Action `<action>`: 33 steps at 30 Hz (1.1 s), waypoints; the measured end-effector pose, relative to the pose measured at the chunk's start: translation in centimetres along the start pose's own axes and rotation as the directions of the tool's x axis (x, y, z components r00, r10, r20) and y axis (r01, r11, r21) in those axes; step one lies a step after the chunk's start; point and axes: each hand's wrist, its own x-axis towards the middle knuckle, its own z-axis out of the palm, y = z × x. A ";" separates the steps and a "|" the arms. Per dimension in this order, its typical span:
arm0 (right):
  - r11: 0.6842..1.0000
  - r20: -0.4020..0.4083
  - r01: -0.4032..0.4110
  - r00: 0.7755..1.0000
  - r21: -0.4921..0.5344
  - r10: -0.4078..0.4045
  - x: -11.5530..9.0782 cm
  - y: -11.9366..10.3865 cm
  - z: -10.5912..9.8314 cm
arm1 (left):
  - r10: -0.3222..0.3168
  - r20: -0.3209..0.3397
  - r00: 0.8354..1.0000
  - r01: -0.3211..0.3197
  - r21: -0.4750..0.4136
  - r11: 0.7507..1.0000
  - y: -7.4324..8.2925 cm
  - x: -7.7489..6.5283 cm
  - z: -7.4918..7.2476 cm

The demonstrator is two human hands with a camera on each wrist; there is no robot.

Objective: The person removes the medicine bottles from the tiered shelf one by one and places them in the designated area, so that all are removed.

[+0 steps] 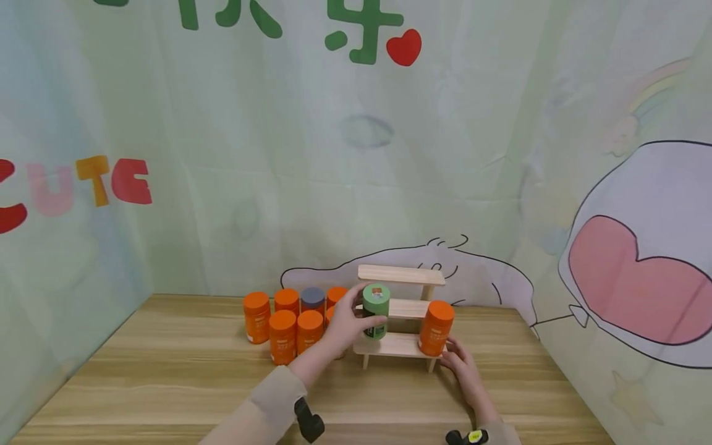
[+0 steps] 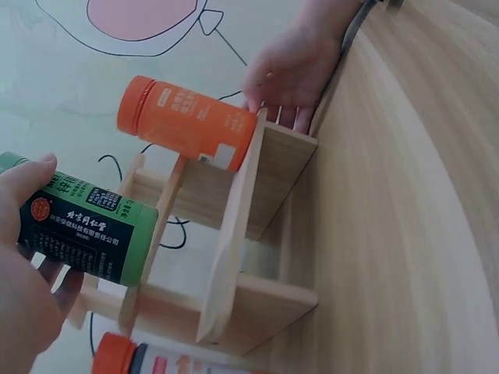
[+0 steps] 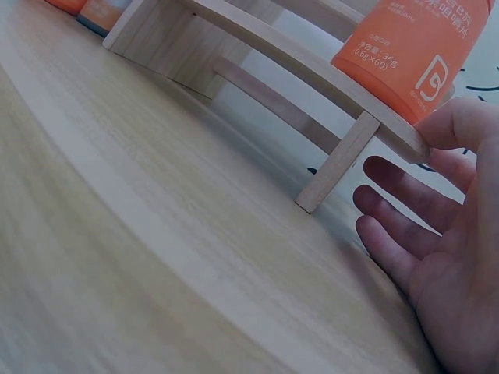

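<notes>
My left hand (image 1: 349, 321) grips a green bottle (image 1: 376, 312) with a dark label, holding it above the lowest board of a small wooden stepped rack (image 1: 400, 275). In the left wrist view this bottle (image 2: 93, 226) is tilted, its base close by a board's edge. An orange bottle (image 1: 436, 329) stands on the right end of the lowest board. My right hand (image 1: 461, 366) is at that end; in the right wrist view its thumb and forefinger pinch the board's corner, while the other fingers (image 3: 398, 183) extend loosely beside the rack's leg (image 3: 339, 164).
Several orange bottles (image 1: 282, 339) stand grouped on the wooden table (image 1: 183, 358), left of the rack. One among them has a blue-grey lid (image 1: 313, 298). A printed cloth (image 1: 222, 204) hangs behind the table and along its sides.
</notes>
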 end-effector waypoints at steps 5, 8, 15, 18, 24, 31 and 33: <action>1.000 0.002 -0.003 1.000 -0.014 0.003 -0.2 -0.3 0.1 | 0.020 -0.048 0.999 -0.018 0.048 0.999 0.9 -0.4 -1.8; 1.000 -0.001 0.004 1.000 -0.020 -0.004 -0.3 -0.3 0.0 | 0.023 -0.067 0.997 -0.019 0.065 0.998 1.4 -0.7 -2.9; 1.000 -0.003 0.004 1.000 -0.024 -0.004 -0.3 -0.3 0.0 | 0.008 -0.088 0.996 -0.002 0.074 0.997 1.8 -1.1 -5.4; 1.000 -0.005 0.002 1.000 -0.030 -0.002 -0.2 -0.3 0.0 | 0.028 -0.117 0.993 -0.018 0.088 0.996 1.8 -1.2 -6.5; 0.998 -0.004 -0.013 1.000 -0.056 0.013 -0.3 -0.4 -0.1 | 0.035 -0.169 0.985 -0.018 0.101 0.995 1.8 -1.9 -8.7; 0.998 0.003 -0.014 1.000 -0.060 0.014 -0.3 -0.4 -0.1 | 0.017 -0.239 0.971 0.008 0.106 0.994 1.6 -2.6 -11.7; 0.999 0.003 -0.009 1.000 -0.054 0.009 -0.3 -0.4 0.0 | 0.027 -0.269 0.963 0.001 0.105 0.994 1.6 -2.8 -12.4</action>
